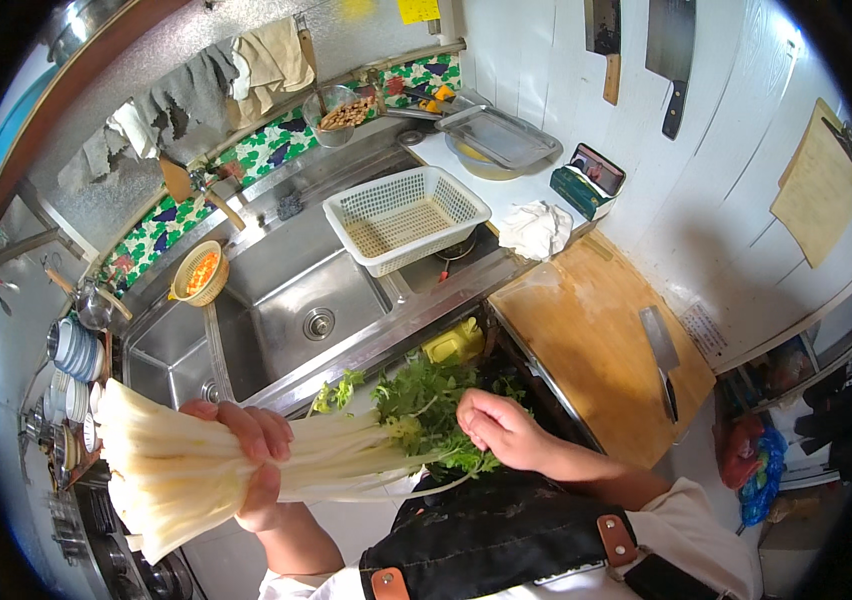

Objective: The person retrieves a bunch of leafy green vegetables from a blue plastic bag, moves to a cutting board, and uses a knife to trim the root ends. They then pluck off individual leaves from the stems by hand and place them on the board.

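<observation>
A large bunch of pale-stalked celery [170, 465] lies across the front of my body, its leafy tops towards the right. My left hand [249, 457] grips it around the stalks, near the thick base end. At the green leaves [426, 397] is my right hand [497, 427], with its fingers curled; whether it pinches a leaf or stem cannot be told. Beyond the bunch is a steel double sink [321, 289], and an empty white plastic basket [407, 217] rests across its right part.
A cleaver [660, 349] lies on the wooden cutting board [583, 322] at the right. A small strainer of orange pieces [200, 274] sits on the sink's left divider. Bowls [77, 349] stand at the left. A crumpled white cloth [537, 229] and a propped phone [597, 169] are behind the board.
</observation>
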Motion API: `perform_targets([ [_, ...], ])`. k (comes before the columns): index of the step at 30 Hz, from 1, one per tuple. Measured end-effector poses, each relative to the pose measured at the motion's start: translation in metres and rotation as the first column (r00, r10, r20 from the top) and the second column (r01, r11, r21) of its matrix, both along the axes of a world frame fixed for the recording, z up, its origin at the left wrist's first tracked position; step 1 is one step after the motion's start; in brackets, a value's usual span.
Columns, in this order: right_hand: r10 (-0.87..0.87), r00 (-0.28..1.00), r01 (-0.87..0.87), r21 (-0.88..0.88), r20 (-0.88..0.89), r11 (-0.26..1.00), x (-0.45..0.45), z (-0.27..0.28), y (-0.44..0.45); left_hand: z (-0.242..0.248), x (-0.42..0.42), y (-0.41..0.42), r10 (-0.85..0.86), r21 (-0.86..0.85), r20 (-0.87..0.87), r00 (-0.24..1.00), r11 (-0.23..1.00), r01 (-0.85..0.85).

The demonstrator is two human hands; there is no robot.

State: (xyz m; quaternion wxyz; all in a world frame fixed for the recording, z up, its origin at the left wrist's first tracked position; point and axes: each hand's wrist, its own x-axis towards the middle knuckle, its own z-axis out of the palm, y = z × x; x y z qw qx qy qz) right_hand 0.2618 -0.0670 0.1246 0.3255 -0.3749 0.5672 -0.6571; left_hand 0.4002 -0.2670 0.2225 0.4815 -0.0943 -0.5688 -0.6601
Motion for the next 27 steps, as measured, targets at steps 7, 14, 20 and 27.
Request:
perform_targets([
  [7, 0.028, 0.778, -0.08, -0.055, -0.628, 0.995, 0.0, 0.027, -0.034, -0.003, -0.003, 0.004, -0.105, -0.093, 0.027, 0.994, 0.99, 0.107],
  [14, 0.086, 0.826, -0.123, -0.028, -0.557, 0.992, -0.008, 0.037, -0.024, -0.004, 0.004, 0.008, -0.047, 0.005, -0.018, 0.999, 0.999, 0.047],
  [20, 0.318, 0.903, -0.342, -0.034, -0.289, 0.939, -0.018, 0.032, -0.014, -0.003, 0.001, 0.004, -0.072, -0.061, -0.013, 0.997, 0.996, 0.072],
  [27, 0.436, 0.875, -0.463, -0.106, -0.211, 0.88, -0.017, 0.026, -0.006, -0.001, 0.0, 0.007, -0.066, -0.064, 0.016, 0.998, 0.996, 0.067],
])
